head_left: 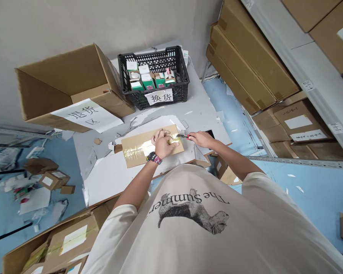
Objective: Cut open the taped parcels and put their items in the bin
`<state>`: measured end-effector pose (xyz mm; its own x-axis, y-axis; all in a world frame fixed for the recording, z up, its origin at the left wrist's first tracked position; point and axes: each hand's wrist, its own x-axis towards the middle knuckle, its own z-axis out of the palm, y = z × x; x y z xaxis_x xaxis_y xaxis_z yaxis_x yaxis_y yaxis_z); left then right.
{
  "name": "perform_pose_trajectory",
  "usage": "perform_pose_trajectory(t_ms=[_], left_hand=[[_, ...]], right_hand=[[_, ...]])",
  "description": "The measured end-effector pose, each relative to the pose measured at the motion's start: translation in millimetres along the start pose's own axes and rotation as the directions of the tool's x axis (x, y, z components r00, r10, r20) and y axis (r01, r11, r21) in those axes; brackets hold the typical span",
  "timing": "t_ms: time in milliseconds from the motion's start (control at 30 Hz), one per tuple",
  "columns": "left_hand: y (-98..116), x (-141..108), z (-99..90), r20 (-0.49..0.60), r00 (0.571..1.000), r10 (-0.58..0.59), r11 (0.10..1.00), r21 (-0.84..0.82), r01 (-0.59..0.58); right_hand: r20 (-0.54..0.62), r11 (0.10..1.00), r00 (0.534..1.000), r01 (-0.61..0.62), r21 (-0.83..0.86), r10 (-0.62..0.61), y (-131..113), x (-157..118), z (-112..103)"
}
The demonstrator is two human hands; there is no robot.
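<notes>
Head camera: the bench (pixel 198 110) takes up the middle, its top partly covered with torn white paper and scraps. On its far left part stands a large open carton (pixel 60 68) with a handwritten sheet (pixel 87 123) on its front; just beside it, a black plastic crate (pixel 183 93) carries small green-and-white boxes (pixel 147 82). Nearer the person, a flat cardboard box (pixel 131 142) lies close to the bench edge, strips of shiny clear tape (pixel 133 153) across it. The left hand (pixel 162 147) rests on this box towards its right end, fingers part-curled and thumb stretched out; whether it pinches a bit of tape or only presses down, I cannot tell. The right hand (pixel 201 139) is closed round the red handle of a utility knife (pixel 186 136), whose blade points left over the taped end, near the left fingers; whether the edge touches the tape is too small to make out. The step in hand looks like cutting or lifting tape at that end. Any stroke from here would call for a steady box, a shallow blade and a line that stays clear of the left thumb and fingertips
</notes>
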<state>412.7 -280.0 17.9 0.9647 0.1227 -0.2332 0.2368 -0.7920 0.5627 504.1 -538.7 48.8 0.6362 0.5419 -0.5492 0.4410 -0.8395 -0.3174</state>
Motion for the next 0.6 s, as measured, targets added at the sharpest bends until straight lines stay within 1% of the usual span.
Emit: perform_pose_trajectory(t_ms=[167,367,533,600], left_hand=[[-6,1,-1.4,0.031,1.0,0.002,0.998,-0.058,-0.001],[-5,-1,-1.6,0.043,0.999,-0.018,0.996,-0.091,0.022],[-7,-1,-6.4,0.067,0.998,-0.008,0.997,-0.072,0.013],[-7,-2,-7.8,0.07,0.997,-0.008,0.997,-0.078,0.014]], right_hand=[[-0.002,1.0,1.0,0.016,0.012,-0.016,1,3,-8],[0.086,0.997,0.994,0.063,0.051,-0.067,7,2,-18],[0.043,0.998,0.997,0.059,0.01,-0.06,-4,8,-24],[0.056,0.997,0.996,0.071,0.033,-0.073,-5,8,-25]])
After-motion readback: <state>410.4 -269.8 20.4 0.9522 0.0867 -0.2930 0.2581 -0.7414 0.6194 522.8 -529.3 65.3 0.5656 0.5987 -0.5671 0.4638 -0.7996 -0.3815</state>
